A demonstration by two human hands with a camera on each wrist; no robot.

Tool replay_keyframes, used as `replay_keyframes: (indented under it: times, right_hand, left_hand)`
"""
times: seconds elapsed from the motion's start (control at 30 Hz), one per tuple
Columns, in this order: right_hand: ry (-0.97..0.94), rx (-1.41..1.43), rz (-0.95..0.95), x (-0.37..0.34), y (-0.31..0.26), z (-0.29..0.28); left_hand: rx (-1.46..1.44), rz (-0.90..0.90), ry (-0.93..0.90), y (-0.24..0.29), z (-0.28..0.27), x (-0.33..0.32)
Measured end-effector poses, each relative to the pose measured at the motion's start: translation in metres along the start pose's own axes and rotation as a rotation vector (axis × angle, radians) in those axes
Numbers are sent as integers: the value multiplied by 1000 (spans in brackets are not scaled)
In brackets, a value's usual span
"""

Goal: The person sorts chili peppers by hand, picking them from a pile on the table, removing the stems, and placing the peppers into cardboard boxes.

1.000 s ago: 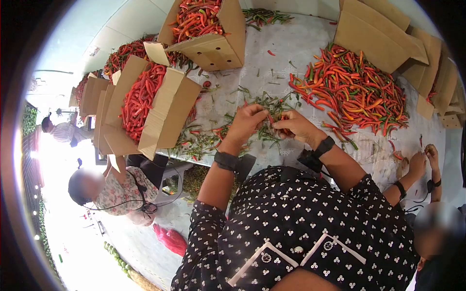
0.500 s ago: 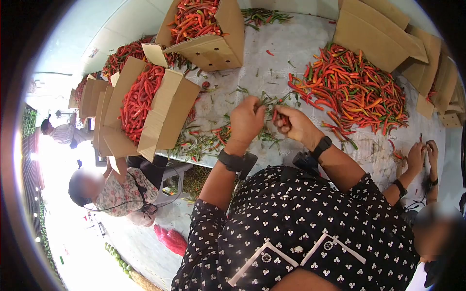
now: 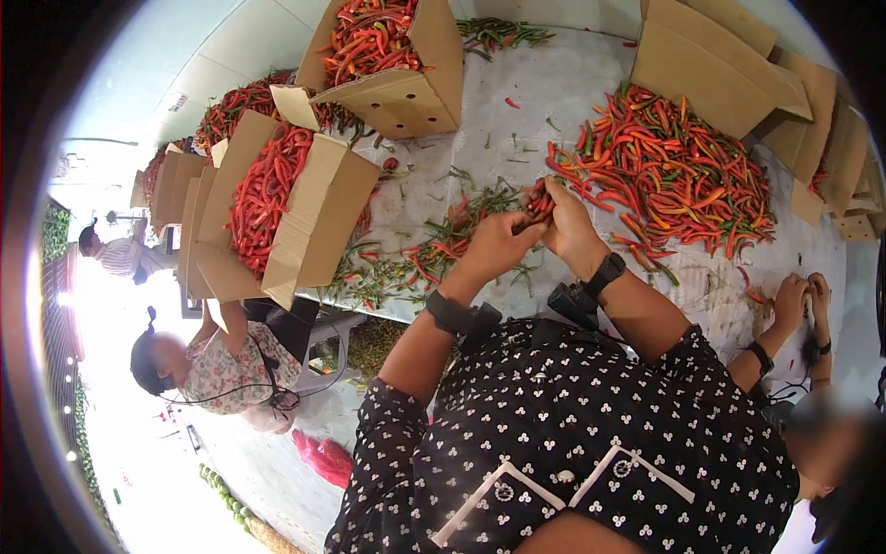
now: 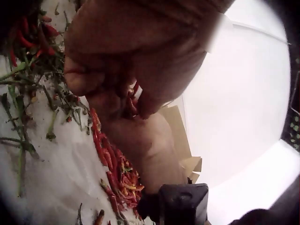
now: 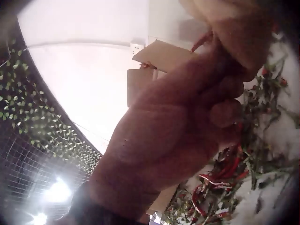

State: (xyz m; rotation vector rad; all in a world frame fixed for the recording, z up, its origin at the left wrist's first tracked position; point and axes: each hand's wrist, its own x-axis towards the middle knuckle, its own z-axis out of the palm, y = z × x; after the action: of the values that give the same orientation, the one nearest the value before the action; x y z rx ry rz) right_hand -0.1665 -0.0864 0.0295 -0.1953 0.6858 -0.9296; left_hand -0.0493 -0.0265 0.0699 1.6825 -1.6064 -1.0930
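Both hands meet over the littered tabletop. My right hand [image 3: 570, 226] grips a small bunch of red chillies [image 3: 537, 198], its fingers curled round them. My left hand [image 3: 503, 242] reaches across to it, with thumb and fingertips against the right palm. In the left wrist view a red chilli [image 4: 132, 102] shows between the left thumb and fingers, partly hidden by the hand. One chilli tip [image 5: 201, 42] sticks out where the hands meet in the right wrist view. Below the hands lie green stems [image 3: 480, 205] mixed with some red chillies.
A large heap of chillies [image 3: 683, 175] lies to the right, before leaning cardboard [image 3: 711, 69]. Left stand open boxes of red chillies, a near one [image 3: 323, 217] and a far one [image 3: 406, 102]. Another person's hands [image 3: 794, 300] work at the right; a seated person [image 3: 231, 369] is at left.
The hands parted slightly, then came together again. My right hand has turned upward, showing its bunch of chillies. The left hand has moved right and nearer to my body.
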Motion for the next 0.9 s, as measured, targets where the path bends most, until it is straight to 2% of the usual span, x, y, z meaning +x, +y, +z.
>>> replay_keyframes:
  times: [0.07,0.13,0.2,0.3,0.4,0.5,0.57,0.7,0.8,0.87,0.9]
  right_hand:
    - [10,63,2,2,0,1]
    - [31,91,47,-1,-3,6]
    - [55,119,91,0,-5,3]
    - [-51,260,140,7,-8,-4]
    - [5,254,112,6,-12,-1]
    - [-105,291,121,6,-12,-2]
    - [14,186,60,1,-11,5]
    - [26,142,2,-9,-11,18]
    - [-12,191,98,-6,-16,13]
    - [-83,166,276,-5,-21,11]
    - [-83,166,276,-4,-24,9]
  left_hand:
    - [-36,17,18,-10,3,2]
    - [-1,139,60,-11,1,3]
    - [-29,100,21,-9,-3,1]
    - [-37,54,-27,-3,-9,-3]
    - [-24,42,-50,2,-12,-4]
    - [-24,21,-63,3,-12,-3]
    - [-21,8,-66,6,-11,-3]
    - [-5,39,-88,11,-11,-3]
    - [-53,94,-122,13,-16,-4]
    - [-65,111,-157,12,-19,-6]
    - [-136,142,-188,10,-18,-8]
